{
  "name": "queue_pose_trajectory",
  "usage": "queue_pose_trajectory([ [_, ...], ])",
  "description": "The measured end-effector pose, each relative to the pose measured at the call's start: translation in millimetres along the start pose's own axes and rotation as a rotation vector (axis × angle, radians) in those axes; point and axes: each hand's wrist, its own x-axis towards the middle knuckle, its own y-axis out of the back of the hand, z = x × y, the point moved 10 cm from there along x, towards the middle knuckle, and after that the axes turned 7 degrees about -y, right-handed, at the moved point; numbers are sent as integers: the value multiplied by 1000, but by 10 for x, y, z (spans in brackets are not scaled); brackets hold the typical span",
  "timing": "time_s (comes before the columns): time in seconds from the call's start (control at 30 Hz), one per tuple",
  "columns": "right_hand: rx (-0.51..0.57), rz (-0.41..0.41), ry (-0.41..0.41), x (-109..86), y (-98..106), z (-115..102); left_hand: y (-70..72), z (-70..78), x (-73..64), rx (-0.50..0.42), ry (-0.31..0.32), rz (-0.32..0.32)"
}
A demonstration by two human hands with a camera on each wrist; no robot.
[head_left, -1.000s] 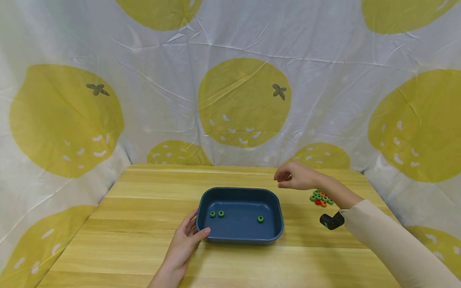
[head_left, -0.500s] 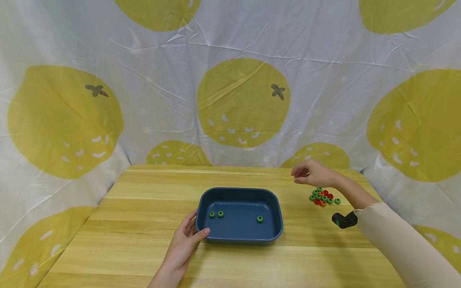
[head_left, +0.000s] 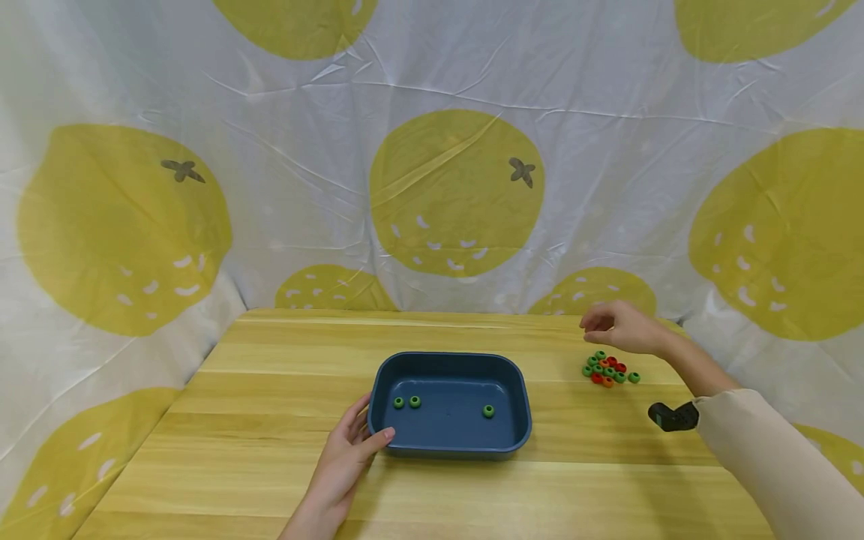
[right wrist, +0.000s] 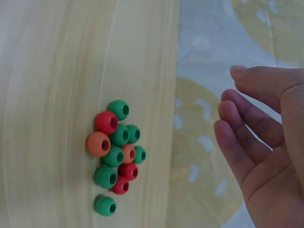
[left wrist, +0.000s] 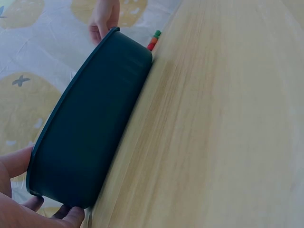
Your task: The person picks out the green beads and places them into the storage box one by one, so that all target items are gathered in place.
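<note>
My left hand (head_left: 343,459) grips the left wall of a dark blue plastic bin (head_left: 448,453), its thumb over the near left rim. In the left wrist view the fingers sit against the outside of the bin (left wrist: 90,114). Three green beads lie on its floor: two at the left, one green bead (head_left: 488,412) at the right. Above a loose cluster of green, red and orange beads (head_left: 598,370) hovers my right hand (head_left: 628,328), holding nothing. Up close in the right wrist view, that hand (right wrist: 266,142) has slightly bent fingers, apart from the beads.
One green bead (right wrist: 105,205) lies slightly apart from the cluster. The wooden table (head_left: 256,420) reaches back to a hanging white cloth (head_left: 290,180) printed with yellow lemons. A black device (head_left: 673,417) is at the right wrist.
My right hand has moved right, from beyond the bin's far right corner to above the bead cluster, uncovering more beads. The left hand, the bin and its beads stay put.
</note>
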Motion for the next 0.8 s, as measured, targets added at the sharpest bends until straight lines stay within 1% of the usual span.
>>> queue_pose_trajectory([
  [0.23, 4, -1, -19, -56, 51, 159, -8, -1, 10, -9, -5, 0],
  [0.6, -12, 23, -104, -169, 176, 408, -22, 5, 21, -20, 0, -3],
  [0.8, -30, 31, -134, -233, 221, 541, -32, 15, 18, -17, 0, -7],
])
